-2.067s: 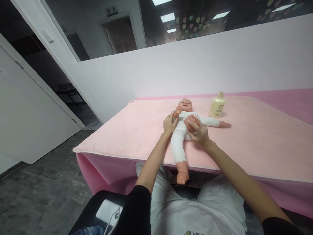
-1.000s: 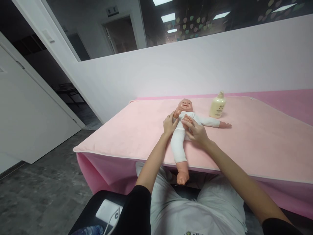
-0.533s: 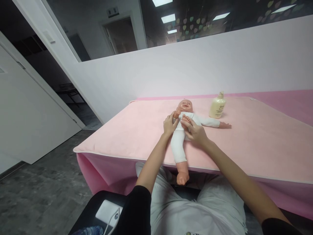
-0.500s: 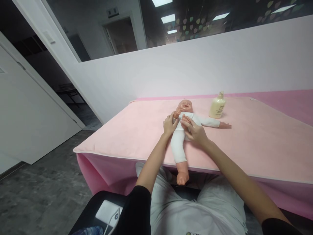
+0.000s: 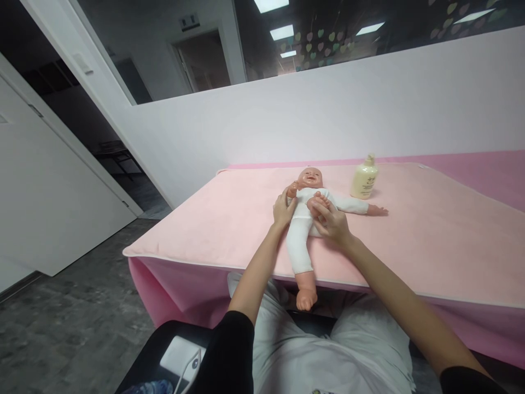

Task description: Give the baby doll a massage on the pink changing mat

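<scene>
A baby doll (image 5: 301, 230) in a white suit lies on its back on the pink padded mat (image 5: 197, 219), head toward the wall. My left hand (image 5: 284, 209) is closed round the doll's arm near its hand, beside the chest. The fingers of my right hand (image 5: 334, 223) grip the doll's raised foot (image 5: 318, 202) above its belly. The doll's other leg is stretched toward me, its foot past the mat's front edge. Its other arm lies out to the right.
A pale yellow pump bottle (image 5: 363, 179) stands on the mat right of the doll's head. Behind the table is a white wall (image 5: 328, 115) with a window above. A white device (image 5: 182, 355) with a cable lies at the lower left.
My right hand has shifted slightly to the right together with the doll's raised foot. My left hand and the doll's held arm have moved slightly left.
</scene>
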{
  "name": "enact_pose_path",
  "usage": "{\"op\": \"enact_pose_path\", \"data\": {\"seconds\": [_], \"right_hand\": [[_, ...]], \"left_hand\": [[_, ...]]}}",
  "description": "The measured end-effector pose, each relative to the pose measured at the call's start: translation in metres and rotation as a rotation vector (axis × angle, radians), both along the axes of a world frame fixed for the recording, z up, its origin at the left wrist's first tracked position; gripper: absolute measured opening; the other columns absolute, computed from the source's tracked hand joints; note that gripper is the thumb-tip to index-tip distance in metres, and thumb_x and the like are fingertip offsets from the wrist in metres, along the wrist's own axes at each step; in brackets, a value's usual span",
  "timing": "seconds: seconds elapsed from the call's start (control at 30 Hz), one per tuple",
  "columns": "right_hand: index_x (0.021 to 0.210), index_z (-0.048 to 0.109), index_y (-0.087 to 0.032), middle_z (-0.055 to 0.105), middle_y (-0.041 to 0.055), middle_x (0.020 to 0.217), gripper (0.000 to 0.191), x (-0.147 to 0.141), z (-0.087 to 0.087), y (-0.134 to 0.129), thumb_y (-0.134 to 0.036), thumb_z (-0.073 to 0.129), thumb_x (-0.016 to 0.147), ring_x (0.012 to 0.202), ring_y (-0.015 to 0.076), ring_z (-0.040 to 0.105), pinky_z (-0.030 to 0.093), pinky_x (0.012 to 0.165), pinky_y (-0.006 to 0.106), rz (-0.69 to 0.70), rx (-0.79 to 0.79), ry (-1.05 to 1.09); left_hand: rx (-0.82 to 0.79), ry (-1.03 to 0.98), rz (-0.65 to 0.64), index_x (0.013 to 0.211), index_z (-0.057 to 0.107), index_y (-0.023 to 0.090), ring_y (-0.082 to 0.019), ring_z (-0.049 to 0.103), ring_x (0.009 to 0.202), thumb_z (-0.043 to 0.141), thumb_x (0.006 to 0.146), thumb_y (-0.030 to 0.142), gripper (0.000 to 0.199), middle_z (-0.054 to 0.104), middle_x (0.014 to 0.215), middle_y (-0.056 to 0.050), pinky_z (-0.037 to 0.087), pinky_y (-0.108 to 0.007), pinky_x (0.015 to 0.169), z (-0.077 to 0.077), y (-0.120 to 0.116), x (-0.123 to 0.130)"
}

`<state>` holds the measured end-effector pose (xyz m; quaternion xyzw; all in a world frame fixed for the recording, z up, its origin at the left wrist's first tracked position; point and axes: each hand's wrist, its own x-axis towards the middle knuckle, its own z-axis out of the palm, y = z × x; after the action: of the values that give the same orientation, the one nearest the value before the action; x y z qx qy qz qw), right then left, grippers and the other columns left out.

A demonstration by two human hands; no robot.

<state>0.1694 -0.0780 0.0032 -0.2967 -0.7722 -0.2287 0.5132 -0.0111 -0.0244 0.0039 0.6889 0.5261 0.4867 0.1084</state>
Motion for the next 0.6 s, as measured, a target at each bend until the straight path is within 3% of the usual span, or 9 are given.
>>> {"op": "enact_pose_path", "data": {"seconds": [0.17,0.27,0.47,0.6], "right_hand": [[0.130,0.054,-0.025,0.049,0.0089,0.138,0.046,-0.005,0.007,-0.007,-0.018,0.049,0.085,0.099,0.0191,0.064,0.055,0.069,0.025,-0.035,-0.177,-0.115],[0.130,0.054,-0.026,0.047,0.0076,0.140,0.044,-0.007,0.008,-0.009,-0.020,0.050,0.086,0.097,0.0183,0.064,0.055,0.070,0.026,-0.034,-0.193,-0.152],[0.129,0.053,-0.025,0.051,0.0111,0.135,0.043,-0.002,0.002,-0.002,-0.022,0.049,0.086,0.102,0.0209,0.064,0.056,0.072,0.027,0.011,-0.037,-0.086],[0.139,0.033,-0.026,0.057,0.0131,0.122,0.058,0.003,0.001,0.000,-0.026,0.051,0.084,0.110,0.0270,0.061,0.057,0.081,0.041,0.072,0.146,0.057]], "left_hand": [[-0.006,-0.074,-0.025,0.138,0.042,0.026,-0.022,0.058,0.115,0.049,0.089,0.038,0.051,0.060,0.130,-0.005,0.046,-0.034,0.094,0.000,0.001,-0.001],[-0.033,-0.119,-0.028,0.141,0.038,0.025,-0.021,0.055,0.120,0.047,0.090,0.039,0.053,0.055,0.136,-0.005,0.046,-0.033,0.096,0.000,0.003,-0.002],[-0.079,-0.285,0.012,0.142,0.036,0.025,-0.018,0.053,0.125,0.044,0.092,0.045,0.055,0.051,0.141,-0.005,0.044,-0.030,0.100,-0.009,0.015,-0.006],[-0.097,-0.346,0.052,0.142,0.036,0.023,-0.019,0.056,0.121,0.044,0.092,0.045,0.056,0.056,0.135,-0.007,0.047,-0.032,0.096,-0.015,0.023,-0.008]]}}
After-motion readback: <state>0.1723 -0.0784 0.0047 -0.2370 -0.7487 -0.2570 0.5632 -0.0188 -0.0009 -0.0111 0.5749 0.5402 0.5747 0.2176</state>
